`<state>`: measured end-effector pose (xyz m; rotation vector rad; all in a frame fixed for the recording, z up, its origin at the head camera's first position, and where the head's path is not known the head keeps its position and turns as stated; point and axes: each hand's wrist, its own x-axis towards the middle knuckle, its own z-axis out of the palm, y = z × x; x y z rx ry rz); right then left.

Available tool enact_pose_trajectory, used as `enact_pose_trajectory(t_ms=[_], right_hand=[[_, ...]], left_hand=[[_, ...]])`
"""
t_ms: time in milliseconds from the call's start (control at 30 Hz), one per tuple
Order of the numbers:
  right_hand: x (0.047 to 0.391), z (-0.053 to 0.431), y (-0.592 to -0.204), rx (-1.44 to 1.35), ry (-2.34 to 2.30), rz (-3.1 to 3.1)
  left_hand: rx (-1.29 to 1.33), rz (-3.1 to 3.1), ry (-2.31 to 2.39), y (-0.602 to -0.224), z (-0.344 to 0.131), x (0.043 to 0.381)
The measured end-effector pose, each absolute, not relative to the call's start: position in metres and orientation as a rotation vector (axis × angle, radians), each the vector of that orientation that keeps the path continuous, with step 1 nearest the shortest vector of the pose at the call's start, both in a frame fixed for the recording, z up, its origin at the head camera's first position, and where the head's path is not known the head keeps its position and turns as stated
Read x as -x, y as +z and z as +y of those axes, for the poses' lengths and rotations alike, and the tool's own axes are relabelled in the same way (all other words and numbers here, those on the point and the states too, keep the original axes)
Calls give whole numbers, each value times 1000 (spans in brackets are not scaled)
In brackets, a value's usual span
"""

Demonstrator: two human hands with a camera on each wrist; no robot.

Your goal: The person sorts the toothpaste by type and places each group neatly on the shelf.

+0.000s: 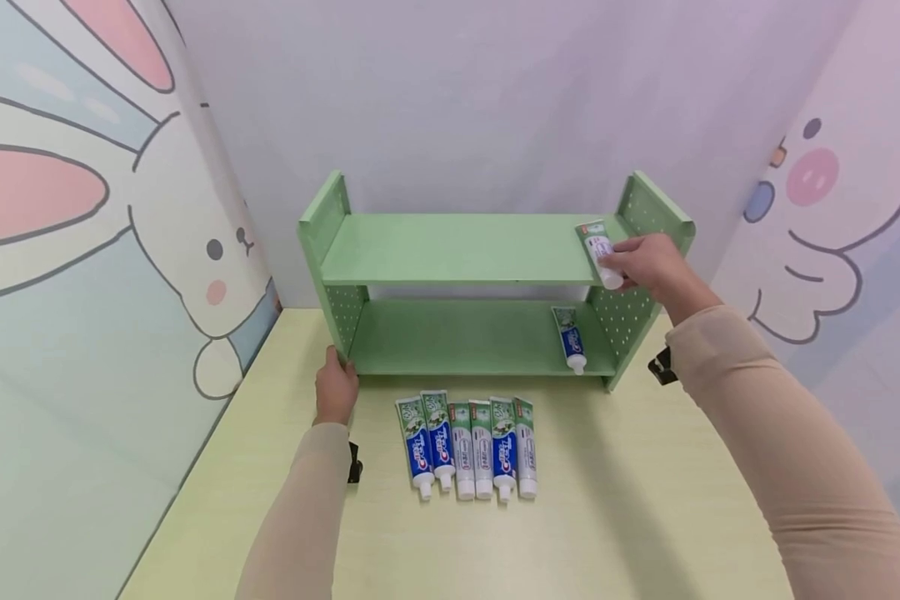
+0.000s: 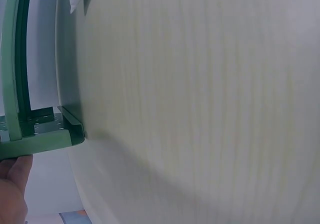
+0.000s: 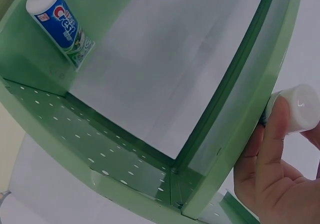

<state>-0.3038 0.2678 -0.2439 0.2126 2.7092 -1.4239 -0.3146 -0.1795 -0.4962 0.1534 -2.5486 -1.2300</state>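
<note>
A green two-tier shelf (image 1: 450, 250) stands on the table. My right hand (image 1: 654, 265) pinches a white-and-green toothpaste tube (image 1: 598, 242) near its cap, at the right end of the upper tier. In the right wrist view, thumb and fingers wrap the tube's white cap end (image 3: 303, 107) beside the shelf edge. Low on the shelf's left side panel, my left hand (image 1: 336, 388) grips the edge; the left wrist view shows its fingers (image 2: 19, 173) against the panel. On the lower tier, toward the right, lies a blue-and-green Crest toothpaste tube (image 1: 572, 340).
Several toothpaste tubes lie side by side in front of the shelf, both blue-and-green Crest tubes (image 1: 504, 446) and white-and-green tubes (image 1: 482, 450). Perforated side panels (image 1: 648, 208) rise above the upper tier. Cartoon-printed walls (image 1: 172, 242) flank the pale wooden table (image 1: 570, 533).
</note>
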Motion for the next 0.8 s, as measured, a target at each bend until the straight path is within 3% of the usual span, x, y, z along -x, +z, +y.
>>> enact_pose_trajectory(t_ms=[800], right_hand=[[306,265,-245,-214,-1340,2734]], left_hand=[[-184,-2564,-1239,-495,-180,314]])
